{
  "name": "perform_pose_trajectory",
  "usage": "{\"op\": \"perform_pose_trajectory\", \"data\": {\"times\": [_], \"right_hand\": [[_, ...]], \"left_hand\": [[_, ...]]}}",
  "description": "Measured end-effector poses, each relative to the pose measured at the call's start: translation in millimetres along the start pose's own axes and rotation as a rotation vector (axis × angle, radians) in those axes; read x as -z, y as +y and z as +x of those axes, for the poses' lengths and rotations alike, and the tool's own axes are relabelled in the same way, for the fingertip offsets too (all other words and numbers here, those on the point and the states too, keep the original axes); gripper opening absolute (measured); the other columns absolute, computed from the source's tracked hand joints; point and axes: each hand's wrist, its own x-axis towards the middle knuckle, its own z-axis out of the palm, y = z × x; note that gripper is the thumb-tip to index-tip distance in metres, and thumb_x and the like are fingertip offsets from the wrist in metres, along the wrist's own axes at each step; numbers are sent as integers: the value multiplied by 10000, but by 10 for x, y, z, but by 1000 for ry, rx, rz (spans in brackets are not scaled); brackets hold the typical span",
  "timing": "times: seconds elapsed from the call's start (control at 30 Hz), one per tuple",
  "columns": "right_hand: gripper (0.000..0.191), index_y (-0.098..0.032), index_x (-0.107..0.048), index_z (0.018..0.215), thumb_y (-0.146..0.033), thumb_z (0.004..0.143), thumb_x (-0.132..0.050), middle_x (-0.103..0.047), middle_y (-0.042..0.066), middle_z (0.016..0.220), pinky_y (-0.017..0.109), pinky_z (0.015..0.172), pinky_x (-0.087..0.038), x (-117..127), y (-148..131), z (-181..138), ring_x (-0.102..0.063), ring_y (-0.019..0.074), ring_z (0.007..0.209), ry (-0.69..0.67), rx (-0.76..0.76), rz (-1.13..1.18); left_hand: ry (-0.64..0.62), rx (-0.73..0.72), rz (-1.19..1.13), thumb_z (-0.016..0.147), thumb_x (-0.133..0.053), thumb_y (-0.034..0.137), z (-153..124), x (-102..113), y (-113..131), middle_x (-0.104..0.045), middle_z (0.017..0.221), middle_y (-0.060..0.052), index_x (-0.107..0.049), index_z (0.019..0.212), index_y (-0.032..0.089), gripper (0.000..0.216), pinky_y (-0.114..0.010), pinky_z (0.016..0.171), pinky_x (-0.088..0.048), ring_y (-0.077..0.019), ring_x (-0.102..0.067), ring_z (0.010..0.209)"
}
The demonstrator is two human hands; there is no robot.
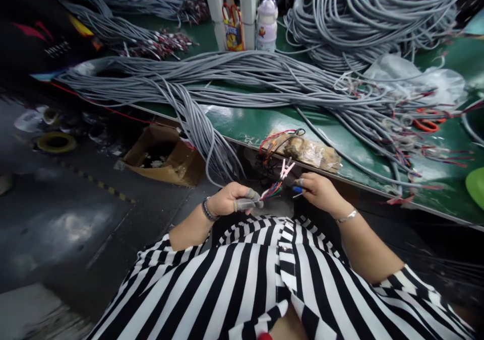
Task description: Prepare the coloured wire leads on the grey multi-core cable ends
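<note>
My left hand (231, 200) is closed round the end of a grey cable (252, 204), with grey finger covers on the fingertips. Several thin coloured wires (273, 191) fan out of the cable end toward my right hand. My right hand (318, 191) is closed in a pinch on a small dark tool with a blue handle (296, 186) at the wire tips. Both hands hover just below the front edge of a green workbench (249, 123), above my striped shirt.
Big bundles of grey cable (212, 78) cover the bench and hang over its edge. A taped brown block with clips and red wires (302, 151) sits at the bench edge. Orange scissors (425, 124), a bottle (266, 25), a cardboard box (162, 156) and tape roll (56, 142) on the floor.
</note>
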Motion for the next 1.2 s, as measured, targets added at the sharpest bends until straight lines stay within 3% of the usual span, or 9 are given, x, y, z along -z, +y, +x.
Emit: {"op": "perform_pose_trajectory", "data": {"times": [0.13,0.2,0.3,0.43,0.57,0.77,0.97,1.2], "right_hand": [[410,-174,-579,609,-491,867,-546,-511,3,559,247,495,-306,-134,112,-117,-391,101,505,169,-363,441],[482,-173,-567,631,-592,859,-502,-485,-11,527,231,420,-203,-244,65,-104,-289,71,435,169,-484,714],[542,-163,-590,704,-683,817,-488,-470,-19,525,221,389,-95,-363,-41,12,-181,46,405,107,-549,1024],[560,-160,-586,712,-712,780,-521,-368,-53,466,206,387,-112,-394,-156,242,-191,51,413,73,-521,1194],[497,-178,-545,714,-670,751,-607,-352,-68,483,192,389,-138,-380,-230,397,-222,53,427,192,-482,1247],[499,-163,-550,688,-642,692,-689,-438,-43,567,168,367,-154,-429,-212,469,-289,39,452,268,-538,1356],[483,-147,-594,654,-608,655,-737,-499,-20,557,206,372,-159,-468,-223,512,-299,44,448,359,-499,1412],[462,-148,-616,668,-579,619,-777,-457,-44,521,197,371,-150,-490,-256,518,-253,40,440,378,-513,1463]], "left_hand": [[257,-244,589,866,-559,357,21,58,38,-692,715,-83,-730,917,190,245,-287,686,-476,-171,-628,673],[355,-315,776,861,-546,306,72,37,-6,-692,728,-74,-720,956,198,226,-291,686,-471,-166,-618,666],[408,-362,891,854,-534,270,175,-10,-87,-698,778,-73,-706,995,201,233,-294,695,-471,-166,-614,689],[435,-376,848,853,-542,264,330,-55,-166,-704,808,-79,-697,1025,196,241,-301,706,-467,-174,-617,718],[448,-358,734,862,-546,280,459,-84,-218,-699,786,-83,-701,1011,184,235,-300,689,-457,-178,-610,704],[406,-314,753,868,-527,306,535,-113,-245,-699,787,-82,-703,991,182,248,-291,687,-454,-179,-610,711],[365,-308,765,862,-530,320,579,-160,-265,-682,727,-73,-709,940,187,236,-286,645,-432,-179,-599,675],[358,-329,726,836,-564,290,646,-214,-264,-643,652,-65,-689,758,184,181,-282,614,-416,-177,-579,622]]}}
